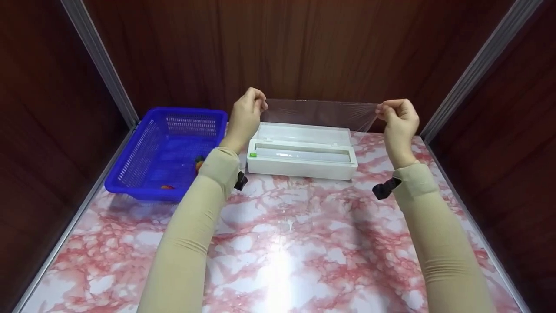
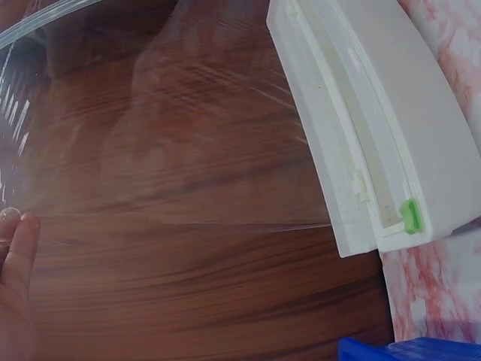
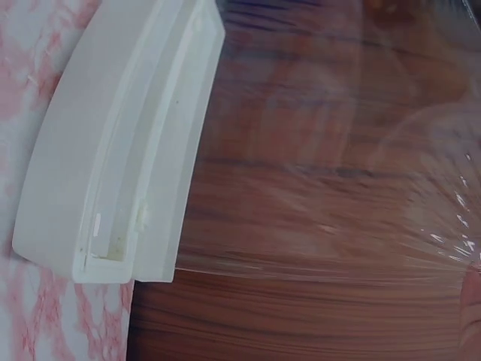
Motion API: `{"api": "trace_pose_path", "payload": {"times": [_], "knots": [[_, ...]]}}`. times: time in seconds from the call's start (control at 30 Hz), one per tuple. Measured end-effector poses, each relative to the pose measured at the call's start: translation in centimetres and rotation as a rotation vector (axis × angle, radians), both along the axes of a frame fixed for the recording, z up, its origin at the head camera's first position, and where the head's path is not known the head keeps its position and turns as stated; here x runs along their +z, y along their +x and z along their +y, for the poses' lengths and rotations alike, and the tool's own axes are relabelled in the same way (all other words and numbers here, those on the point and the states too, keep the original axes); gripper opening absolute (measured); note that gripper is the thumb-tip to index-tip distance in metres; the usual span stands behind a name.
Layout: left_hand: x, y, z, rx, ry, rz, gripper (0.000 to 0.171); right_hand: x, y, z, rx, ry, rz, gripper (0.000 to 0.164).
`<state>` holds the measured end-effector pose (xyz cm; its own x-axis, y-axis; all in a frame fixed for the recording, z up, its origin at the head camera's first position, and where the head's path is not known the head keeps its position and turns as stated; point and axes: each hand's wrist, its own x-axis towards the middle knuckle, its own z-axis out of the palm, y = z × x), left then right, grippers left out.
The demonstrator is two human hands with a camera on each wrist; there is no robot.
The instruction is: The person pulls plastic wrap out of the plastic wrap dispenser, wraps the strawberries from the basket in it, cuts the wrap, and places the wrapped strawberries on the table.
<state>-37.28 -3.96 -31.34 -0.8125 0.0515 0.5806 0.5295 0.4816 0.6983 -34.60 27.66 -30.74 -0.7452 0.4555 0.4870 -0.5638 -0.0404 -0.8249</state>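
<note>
Film (image 1: 319, 114) is running clear and taut, faintly wrinkled, up from the white dispenser box (image 1: 302, 157) on the marble table (image 1: 278, 243). Blue basket (image 1: 167, 150) beside it is holding small orange bits. Left hand (image 1: 245, 116) and right hand (image 1: 397, 117) are pinching the film's top corners between curled fingertips.

- On my head view, the left forearm covers part of the blue basket (image 1: 167, 150); the 2 small orange items (image 1: 199, 164) inside are too small for me to identify.
- My left wrist view cuts the left hand (image 2: 15, 286) down to fingertips at the frame edge.
- My right wrist view crops the white dispenser (image 3: 124, 150) at the top edge.
</note>
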Motion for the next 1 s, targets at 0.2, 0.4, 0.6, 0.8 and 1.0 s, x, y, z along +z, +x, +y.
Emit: {"api": "trace_pose_path", "payload": {"times": [0.2,0.4,0.6,0.8,1.0], "knots": [[-0.2,0.1,-0.1,-0.062,0.019,-0.019,0.011,-0.2,0.3,0.1,0.014,-0.015,0.026,0.008],[-0.5,0.2,-0.2,-0.160,0.058,-0.135,0.012,-0.5,0.6,0.2,0.033,-0.021,0.070,0.006],[-0.9,0.4,-0.3,-0.290,0.028,-0.358,0.012,-0.9,1.0,0.8,0.097,-0.049,0.065,0.006],[-1.8,0.7,-0.3,-0.432,-0.083,-0.534,0.014,-1.3,1.5,1.1,0.127,-0.119,-0.014,0.009],[-3.2,0.9,-0.4,-0.505,-0.180,-0.624,0.011,-2.0,1.7,1.7,0.209,-0.173,-0.040,0.014]]}}
